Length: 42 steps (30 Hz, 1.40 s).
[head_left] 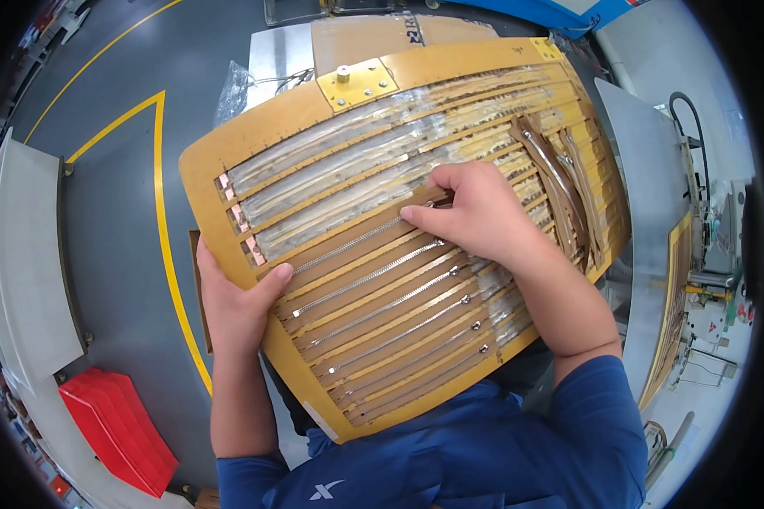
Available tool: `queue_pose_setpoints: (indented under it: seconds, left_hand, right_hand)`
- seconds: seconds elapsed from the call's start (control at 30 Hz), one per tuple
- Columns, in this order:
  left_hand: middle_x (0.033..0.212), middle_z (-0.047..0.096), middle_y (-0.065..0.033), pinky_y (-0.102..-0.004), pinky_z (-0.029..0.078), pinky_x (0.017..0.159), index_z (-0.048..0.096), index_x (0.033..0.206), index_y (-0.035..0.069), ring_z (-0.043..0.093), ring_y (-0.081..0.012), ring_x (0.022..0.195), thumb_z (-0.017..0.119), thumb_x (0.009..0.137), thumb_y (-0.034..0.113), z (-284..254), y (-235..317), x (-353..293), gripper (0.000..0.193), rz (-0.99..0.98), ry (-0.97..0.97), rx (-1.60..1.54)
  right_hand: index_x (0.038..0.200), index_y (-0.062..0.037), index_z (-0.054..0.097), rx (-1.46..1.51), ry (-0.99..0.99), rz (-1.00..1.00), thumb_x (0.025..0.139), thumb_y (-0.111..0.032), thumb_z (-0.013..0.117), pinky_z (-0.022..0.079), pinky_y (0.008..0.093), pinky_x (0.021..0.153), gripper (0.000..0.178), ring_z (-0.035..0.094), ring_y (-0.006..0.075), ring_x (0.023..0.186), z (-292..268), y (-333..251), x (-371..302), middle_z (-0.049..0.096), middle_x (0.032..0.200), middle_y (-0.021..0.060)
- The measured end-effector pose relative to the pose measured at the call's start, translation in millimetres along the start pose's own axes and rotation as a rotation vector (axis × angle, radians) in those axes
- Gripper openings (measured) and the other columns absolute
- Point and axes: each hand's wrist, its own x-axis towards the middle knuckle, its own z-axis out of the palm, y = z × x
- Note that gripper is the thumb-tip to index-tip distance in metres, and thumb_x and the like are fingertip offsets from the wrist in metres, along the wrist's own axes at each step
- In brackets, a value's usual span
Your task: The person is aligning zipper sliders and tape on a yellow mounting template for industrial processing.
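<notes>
Yellow-brown, slotted and round-cornered, the board (216, 153) tilts across the view, its near edge close to the blue shirt (433, 462). Past its left rim spreads smooth grey floor (115, 195) with a yellow line (160, 170); a grey panel (624, 153) stands near the right rim. The left hand (236, 305) grasps the left edge, thumb on top beside the lower end of a brown fabric zipper (344, 248) with silvery metal teeth. That zipper lies in a slot mid-board; at its upper end the right hand (484, 212) bends thumb and forefinger, though whether they pinch it I cannot tell. Straight toothed zippers (373, 278) fill nearer slots; crinkled clear film (331, 174) covers farther ones, and curved loose strips (562, 182) lie crosswise.
</notes>
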Motion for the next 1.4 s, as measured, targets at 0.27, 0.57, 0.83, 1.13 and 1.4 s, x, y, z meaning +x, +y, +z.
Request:
queue_pose_setpoints:
  seconds: [0.27, 0.57, 0.83, 1.13, 1.4]
  left_hand:
    - [0.139, 0.058, -0.0127, -0.0386, 0.047, 0.111, 0.036, 0.157, -0.001, 0.058, -0.0240, 0.127, 0.082, 0.080, 0.006, 1.3, 2.8, -3.2, 0.090, -0.018, 0.023, -0.008]
    - [0.139, 0.057, -0.0135, -0.0387, 0.047, 0.111, 0.034, 0.157, 0.000, 0.058, -0.0246, 0.126, 0.082, 0.077, 0.004, 2.0, 3.6, -3.9, 0.093, -0.045, 0.037, 0.002]
    - [0.139, 0.057, -0.0130, -0.0378, 0.047, 0.111, 0.034, 0.157, 0.000, 0.058, -0.0236, 0.127, 0.081, 0.078, 0.002, 1.5, 2.7, -4.1, 0.092, -0.036, 0.028, -0.036]
    - [0.138, 0.059, -0.0127, -0.0377, 0.046, 0.112, 0.039, 0.154, -0.001, 0.059, -0.0235, 0.125, 0.078, 0.081, 0.005, 3.9, 4.4, -4.1, 0.083, 0.005, 0.016, -0.020]
    - [0.140, 0.056, -0.0133, -0.0384, 0.048, 0.111, 0.033, 0.157, -0.001, 0.059, -0.0239, 0.126, 0.082, 0.079, 0.003, 0.0, 2.7, -3.0, 0.093, -0.023, 0.013, -0.040]
  right_hand:
    - [0.082, 0.0008, 0.077, -0.084, -0.100, 0.120, 0.082, -0.043, 0.080, 0.059, 0.0490, 0.075, 0.044, 0.071, 0.0425, 0.078, -7.6, -7.9, -0.9, 0.071, 0.076, 0.0224]
    - [0.078, 0.0005, 0.075, -0.102, -0.044, 0.082, 0.080, -0.045, 0.084, 0.058, 0.0464, 0.070, 0.046, 0.071, 0.0403, 0.072, -0.9, -2.7, 0.7, 0.069, 0.070, 0.0209]
    - [0.078, -0.0002, 0.075, -0.111, -0.034, 0.085, 0.079, -0.044, 0.084, 0.058, 0.0469, 0.069, 0.045, 0.070, 0.0402, 0.071, 0.3, -2.0, 2.1, 0.069, 0.070, 0.0206]
    - [0.090, 0.0012, 0.080, -0.117, -0.177, 0.180, 0.082, -0.044, 0.079, 0.060, 0.0483, 0.083, 0.046, 0.074, 0.0402, 0.089, -14.5, -15.3, 3.1, 0.075, 0.086, 0.0230]
    - [0.078, 0.0006, 0.074, -0.158, -0.028, 0.079, 0.080, -0.046, 0.084, 0.057, 0.0465, 0.068, 0.048, 0.070, 0.0394, 0.070, 1.3, -2.9, 1.5, 0.069, 0.069, 0.0198]
